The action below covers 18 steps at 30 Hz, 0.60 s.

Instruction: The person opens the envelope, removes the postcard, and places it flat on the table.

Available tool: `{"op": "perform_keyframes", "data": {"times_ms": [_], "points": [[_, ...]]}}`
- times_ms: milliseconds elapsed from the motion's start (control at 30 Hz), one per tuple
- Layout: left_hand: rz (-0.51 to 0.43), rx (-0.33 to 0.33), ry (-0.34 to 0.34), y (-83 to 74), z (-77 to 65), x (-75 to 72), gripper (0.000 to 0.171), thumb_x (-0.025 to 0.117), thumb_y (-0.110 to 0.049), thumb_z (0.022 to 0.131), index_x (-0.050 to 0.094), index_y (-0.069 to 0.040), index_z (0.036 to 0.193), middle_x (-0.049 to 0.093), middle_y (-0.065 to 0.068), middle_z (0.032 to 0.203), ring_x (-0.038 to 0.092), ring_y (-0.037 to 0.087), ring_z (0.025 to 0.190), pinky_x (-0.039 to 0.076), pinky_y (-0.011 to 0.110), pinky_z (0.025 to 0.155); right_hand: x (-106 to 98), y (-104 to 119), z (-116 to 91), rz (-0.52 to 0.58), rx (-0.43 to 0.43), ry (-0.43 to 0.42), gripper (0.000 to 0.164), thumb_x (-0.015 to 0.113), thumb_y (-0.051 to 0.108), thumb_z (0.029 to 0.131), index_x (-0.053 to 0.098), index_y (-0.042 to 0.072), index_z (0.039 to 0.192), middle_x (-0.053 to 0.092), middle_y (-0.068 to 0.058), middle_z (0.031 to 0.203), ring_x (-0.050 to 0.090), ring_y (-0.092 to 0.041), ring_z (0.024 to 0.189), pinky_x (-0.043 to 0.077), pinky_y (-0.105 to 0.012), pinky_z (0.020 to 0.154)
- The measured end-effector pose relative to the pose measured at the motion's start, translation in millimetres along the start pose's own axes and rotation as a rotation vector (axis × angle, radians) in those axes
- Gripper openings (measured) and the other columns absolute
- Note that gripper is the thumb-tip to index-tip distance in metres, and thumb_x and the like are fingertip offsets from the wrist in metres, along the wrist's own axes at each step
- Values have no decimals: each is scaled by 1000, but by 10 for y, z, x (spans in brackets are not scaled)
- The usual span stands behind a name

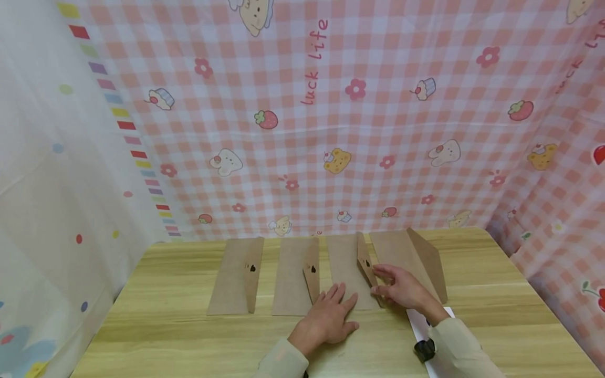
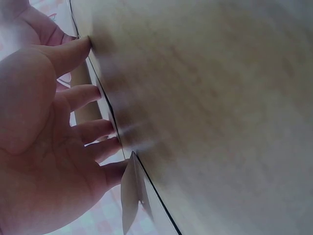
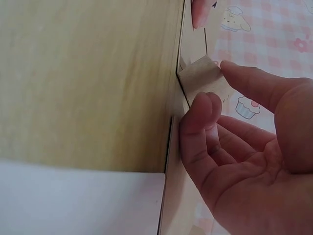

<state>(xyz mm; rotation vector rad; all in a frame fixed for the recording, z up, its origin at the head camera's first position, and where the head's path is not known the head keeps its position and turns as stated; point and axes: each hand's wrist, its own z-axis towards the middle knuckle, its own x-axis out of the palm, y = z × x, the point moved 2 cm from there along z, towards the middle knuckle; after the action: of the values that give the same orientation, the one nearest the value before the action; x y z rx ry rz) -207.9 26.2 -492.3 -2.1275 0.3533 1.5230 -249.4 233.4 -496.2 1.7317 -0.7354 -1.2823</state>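
Note:
Several flat brown kraft-paper envelopes lie in a row across the table in the head view, each with a long side flap raised. My right hand [image 1: 402,286] is at the third envelope [image 1: 342,262], its thumb and fingertips spread against the raised flap [image 1: 365,260]. That flap [image 3: 208,76] shows between thumb and fingers in the right wrist view. With fingers spread flat, my left hand [image 1: 331,317] rests over the same envelope's lower left corner. Its outer fingers are close to the flap [image 1: 310,275] of the second envelope [image 1: 288,273].
At the far left lies another envelope [image 1: 229,278]. The rightmost envelope [image 1: 394,252] has its wide flap [image 1: 430,257] leaning right. A white sheet [image 1: 417,324] lies partly under my right forearm. Patterned cloth [image 1: 293,142] hangs behind the wooden table [image 1: 156,315] and at its sides.

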Motion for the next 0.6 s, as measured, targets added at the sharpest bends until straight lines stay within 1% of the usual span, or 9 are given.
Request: {"op": "perform_keyframes", "data": {"times_ms": [200,367,433,600], "points": [[7,-1,-2,6,4,0,64,55,-49,98,36,-27,155,24,8,164,22,23,151,26,45,120,0,5,-9,2,-37,21,59,68,8,92,43,-10,142,44,-34,144,59,-18,72,53,-30,59],[3,-4,4,4,1,-3,64,54,-49,98,36,-28,155,23,8,164,21,23,151,26,45,120,-9,-9,5,7,-27,23,57,66,6,93,43,-9,143,44,-33,145,57,-18,71,53,-30,59],[3,-5,8,4,0,1,64,54,-49,98,35,-28,155,23,8,164,21,23,151,26,45,120,-9,-13,2,11,-21,26,56,65,6,94,43,-7,144,43,-33,145,57,-19,71,53,-30,60],[15,-1,3,11,5,12,64,54,-49,98,35,-28,155,24,8,164,21,23,151,26,45,119,-18,5,-22,24,-55,50,60,62,3,95,37,-2,150,43,-37,142,56,-20,70,52,-32,58]]}}
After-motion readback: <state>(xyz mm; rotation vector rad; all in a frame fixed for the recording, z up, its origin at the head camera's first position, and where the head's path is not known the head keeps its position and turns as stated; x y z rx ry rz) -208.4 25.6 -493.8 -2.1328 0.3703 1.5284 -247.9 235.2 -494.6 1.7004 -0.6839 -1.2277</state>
